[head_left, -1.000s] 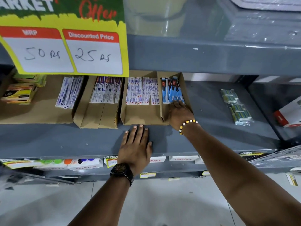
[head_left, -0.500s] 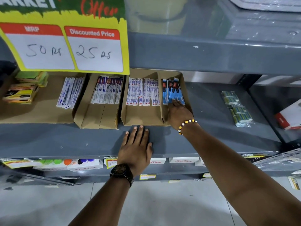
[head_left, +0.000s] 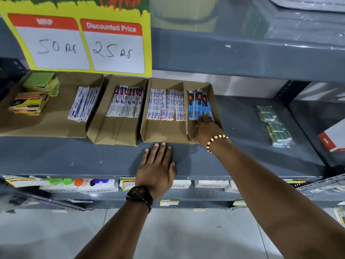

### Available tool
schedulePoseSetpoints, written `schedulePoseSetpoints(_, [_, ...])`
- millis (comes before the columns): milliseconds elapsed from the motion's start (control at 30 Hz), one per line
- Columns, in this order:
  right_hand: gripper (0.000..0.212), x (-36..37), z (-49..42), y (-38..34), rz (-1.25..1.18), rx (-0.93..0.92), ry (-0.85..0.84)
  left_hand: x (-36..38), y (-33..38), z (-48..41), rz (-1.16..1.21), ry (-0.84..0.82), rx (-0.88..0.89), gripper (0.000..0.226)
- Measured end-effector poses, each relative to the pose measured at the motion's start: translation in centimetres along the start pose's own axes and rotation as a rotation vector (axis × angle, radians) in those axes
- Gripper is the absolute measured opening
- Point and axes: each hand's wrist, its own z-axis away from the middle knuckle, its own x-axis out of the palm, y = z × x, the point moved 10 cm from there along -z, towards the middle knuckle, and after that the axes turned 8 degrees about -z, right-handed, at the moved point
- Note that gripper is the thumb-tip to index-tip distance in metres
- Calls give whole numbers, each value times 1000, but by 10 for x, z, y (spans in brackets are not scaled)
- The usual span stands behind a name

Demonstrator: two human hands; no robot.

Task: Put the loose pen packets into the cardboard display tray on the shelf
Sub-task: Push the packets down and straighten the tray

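Observation:
A cardboard display tray with a divider stands on the grey shelf. White pen packets fill its left compartment. Blue pen packets lie in its narrow right compartment. My right hand, with a bead bracelet, is inside that right compartment and its fingertips press on the near ends of the blue packets. Whether it grips one I cannot tell. My left hand, with a dark watch on the wrist, lies flat on the shelf just in front of the tray, fingers together, holding nothing.
To the left stand another cardboard tray with packets and a wide tray with white packets and green-yellow packs. Green packets lie loose at the right. A yellow price sign hangs above. A red-white box sits far right.
My right hand has slid slightly deeper into the right compartment against the blue packets, which now lie more evenly. My left hand has stayed in place.

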Motion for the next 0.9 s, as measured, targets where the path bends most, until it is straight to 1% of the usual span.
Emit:
schedulePoseSetpoints(167, [60,-2,-1,4,-22,14,-9,-2,-2,0,29,19,17,57])
schedulePoseSetpoints(267, [60,-2,2,5,-22,18,-17,-2,0,1,2,15,25,56])
schedulePoseSetpoints(333, [61,-6,2,4,-79,16,-5,-2,1,0,-4,10,22,56])
schedulePoseSetpoints(400, [62,-16,3,3,-193,8,51,-2,0,0,11,9,19,57])
schedulePoseSetpoints(533, [54,-50,31,-7,-396,-78,203,-3,-3,-1,76,-10,30,57])
schedulePoseSetpoints(600, [51,-61,59,-14,-449,-142,316,-4,-3,-1,79,-16,34,57])
schedulePoseSetpoints(667, [47,-63,85,-23,-448,-214,406,-5,-3,-1,80,-18,27,57])
schedulePoseSetpoints(800, [44,-50,112,-41,-495,-338,423,-10,-5,-3,142,24,22,56])
schedulePoseSetpoints(900, [45,-40,126,-47,-543,-335,411,-20,-5,-7,195,55,53,55])
